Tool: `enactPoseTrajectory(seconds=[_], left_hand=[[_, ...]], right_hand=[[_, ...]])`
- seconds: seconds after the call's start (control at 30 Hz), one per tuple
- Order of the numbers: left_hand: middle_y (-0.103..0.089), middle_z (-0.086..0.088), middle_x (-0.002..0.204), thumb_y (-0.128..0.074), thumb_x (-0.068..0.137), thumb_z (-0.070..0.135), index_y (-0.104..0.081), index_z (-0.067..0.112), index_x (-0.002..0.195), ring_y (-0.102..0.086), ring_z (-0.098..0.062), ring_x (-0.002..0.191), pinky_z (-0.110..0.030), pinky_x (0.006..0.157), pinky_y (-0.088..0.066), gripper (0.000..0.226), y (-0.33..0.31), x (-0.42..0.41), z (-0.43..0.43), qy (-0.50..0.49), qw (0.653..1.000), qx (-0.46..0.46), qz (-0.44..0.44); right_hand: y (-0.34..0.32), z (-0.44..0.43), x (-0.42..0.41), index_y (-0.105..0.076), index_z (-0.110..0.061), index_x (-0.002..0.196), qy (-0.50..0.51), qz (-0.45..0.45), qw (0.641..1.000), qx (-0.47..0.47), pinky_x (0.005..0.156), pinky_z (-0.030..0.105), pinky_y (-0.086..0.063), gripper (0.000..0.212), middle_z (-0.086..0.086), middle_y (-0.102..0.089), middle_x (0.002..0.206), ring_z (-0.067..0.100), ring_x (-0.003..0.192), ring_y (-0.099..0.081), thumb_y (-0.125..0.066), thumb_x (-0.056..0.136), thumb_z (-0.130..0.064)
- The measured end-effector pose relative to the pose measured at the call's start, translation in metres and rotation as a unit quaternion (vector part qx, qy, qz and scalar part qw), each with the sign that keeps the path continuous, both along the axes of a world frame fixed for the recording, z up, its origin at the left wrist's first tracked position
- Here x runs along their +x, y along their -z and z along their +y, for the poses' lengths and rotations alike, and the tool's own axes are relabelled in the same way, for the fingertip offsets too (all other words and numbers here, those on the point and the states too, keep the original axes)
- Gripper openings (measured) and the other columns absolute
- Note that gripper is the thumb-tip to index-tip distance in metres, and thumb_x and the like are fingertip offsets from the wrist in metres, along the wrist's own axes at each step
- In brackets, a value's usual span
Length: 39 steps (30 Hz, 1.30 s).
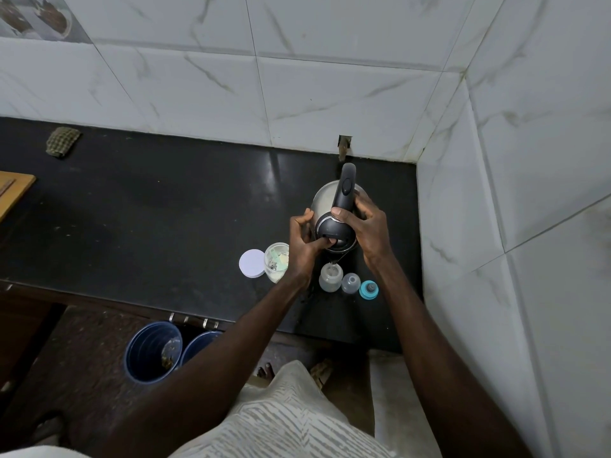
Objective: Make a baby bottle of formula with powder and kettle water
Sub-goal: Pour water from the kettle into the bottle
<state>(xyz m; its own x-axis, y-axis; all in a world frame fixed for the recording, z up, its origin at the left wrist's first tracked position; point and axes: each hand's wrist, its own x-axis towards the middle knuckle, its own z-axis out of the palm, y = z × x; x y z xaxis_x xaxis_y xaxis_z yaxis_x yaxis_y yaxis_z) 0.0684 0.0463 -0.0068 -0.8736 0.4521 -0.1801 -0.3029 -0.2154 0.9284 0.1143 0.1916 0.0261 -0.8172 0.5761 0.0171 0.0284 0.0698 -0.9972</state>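
A steel kettle [325, 200] with a black handle and lid is tilted toward me over the black counter [165, 209]. My right hand [365, 226] grips its handle. My left hand [302, 246] presses on the kettle's lid near the spout. A thin stream of water falls from the spout into the open clear baby bottle [330, 277] standing upright below. To its right stand the clear bottle cap [350, 283] and the teal ring with teat [369, 289]. Left of my left hand is the open powder jar [276, 262] with its white lid [253, 263] lying beside it.
Marble-tiled walls close the counter at the back and right. A folded checked cloth [62, 141] lies at the back left, and a wooden board [13, 190] juts in from the left edge. Two blue bins [152, 352] stand on the floor below the counter's front edge.
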Motion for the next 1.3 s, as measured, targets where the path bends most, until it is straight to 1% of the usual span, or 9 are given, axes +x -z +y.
enactPoseTrajectory(seconds=[0.1,0.2,0.3,0.47,0.67,0.83,1.03,1.13,1.3], left_hand=[[-0.044,-0.01,0.156,-0.08,0.068,-0.007,-0.046,0.012,0.125,-0.052,-0.03,0.138,-0.061,0.111,-0.044,0.069,0.0013,-0.0004,-0.0001,0.001,1.0,-0.001,0.001],[-0.044,-0.01,0.156,-0.078,0.069,-0.008,-0.045,0.01,0.127,-0.052,-0.029,0.138,-0.06,0.111,-0.044,0.069,0.0,0.0004,0.0001,0.001,1.0,0.0,0.003],[-0.044,-0.012,0.156,-0.077,0.069,-0.009,-0.044,0.008,0.128,-0.053,-0.029,0.137,-0.058,0.112,-0.044,0.07,-0.0012,0.0006,0.0006,-0.001,1.0,0.001,0.005],[-0.044,-0.014,0.156,-0.077,0.068,-0.009,-0.047,0.013,0.125,-0.051,-0.031,0.139,-0.06,0.112,-0.042,0.069,0.0022,-0.0006,0.001,0.001,1.0,0.001,0.001],[-0.045,-0.01,0.156,-0.081,0.065,-0.004,-0.046,0.013,0.128,-0.052,-0.029,0.138,-0.061,0.111,-0.044,0.074,0.0031,-0.0015,0.0001,0.003,1.0,0.0,-0.003],[-0.046,-0.013,0.154,-0.083,0.064,0.0,-0.046,0.012,0.128,-0.053,-0.031,0.137,-0.062,0.111,-0.043,0.075,0.003,-0.001,0.0002,0.003,1.0,-0.003,0.004],[-0.045,-0.01,0.156,-0.081,0.067,-0.006,-0.044,0.009,0.129,-0.053,-0.026,0.137,-0.058,0.11,-0.046,0.074,0.0012,-0.002,-0.0009,0.008,1.0,-0.011,0.006],[-0.045,-0.011,0.156,-0.081,0.067,-0.006,-0.043,0.008,0.13,-0.053,-0.027,0.137,-0.057,0.11,-0.046,0.074,0.0003,-0.0021,-0.0015,0.007,1.0,-0.015,0.009],[-0.045,-0.01,0.155,-0.075,0.071,-0.015,-0.041,0.004,0.13,-0.055,-0.024,0.135,-0.053,0.11,-0.048,0.071,-0.0016,-0.0008,-0.0002,0.002,1.0,-0.008,0.008]], right_hand=[[-0.0002,0.0003,-0.0002,-0.069,-0.017,0.13,-0.002,0.006,1.0,0.002,0.095,0.049,-0.06,0.056,-0.007,-0.07,0.129,0.019,0.118,-0.068,-0.086,0.079,-0.034],[0.0002,0.001,-0.0002,-0.07,-0.015,0.129,-0.002,0.005,1.0,0.005,0.096,0.049,-0.059,0.055,-0.007,-0.069,0.13,0.019,0.118,-0.068,-0.086,0.08,-0.034],[0.0006,0.001,-0.0002,-0.069,-0.017,0.132,0.001,0.0,1.0,0.006,0.097,0.048,-0.059,0.056,-0.006,-0.069,0.13,0.018,0.118,-0.068,-0.086,0.081,-0.033],[-0.0005,0.0009,0.0003,-0.069,-0.019,0.132,-0.001,0.002,1.0,0.005,0.097,0.047,-0.06,0.056,-0.004,-0.07,0.13,0.019,0.118,-0.068,-0.086,0.081,-0.034],[-0.0029,-0.0012,0.0014,-0.069,-0.016,0.132,-0.004,0.006,1.0,-0.007,0.094,0.044,-0.061,0.054,-0.005,-0.07,0.128,0.017,0.115,-0.069,-0.086,0.082,-0.027],[-0.0032,-0.0014,0.0019,-0.069,-0.015,0.132,-0.003,0.006,1.0,-0.002,0.094,0.043,-0.061,0.052,-0.004,-0.07,0.128,0.016,0.115,-0.069,-0.085,0.084,-0.025],[-0.0027,-0.0015,0.0024,-0.068,-0.014,0.132,-0.003,0.006,1.0,-0.004,0.095,0.047,-0.061,0.056,-0.003,-0.071,0.128,0.019,0.116,-0.069,-0.086,0.081,-0.029],[-0.0015,-0.0013,0.0019,-0.068,-0.017,0.133,-0.002,0.002,1.0,0.007,0.095,0.046,-0.06,0.057,-0.003,-0.07,0.129,0.019,0.117,-0.069,-0.085,0.081,-0.033],[0.0003,0.0003,0.0014,-0.068,-0.017,0.133,-0.004,0.001,1.0,0.008,0.097,0.047,-0.06,0.054,-0.002,-0.069,0.131,0.019,0.119,-0.068,-0.085,0.083,-0.03]])
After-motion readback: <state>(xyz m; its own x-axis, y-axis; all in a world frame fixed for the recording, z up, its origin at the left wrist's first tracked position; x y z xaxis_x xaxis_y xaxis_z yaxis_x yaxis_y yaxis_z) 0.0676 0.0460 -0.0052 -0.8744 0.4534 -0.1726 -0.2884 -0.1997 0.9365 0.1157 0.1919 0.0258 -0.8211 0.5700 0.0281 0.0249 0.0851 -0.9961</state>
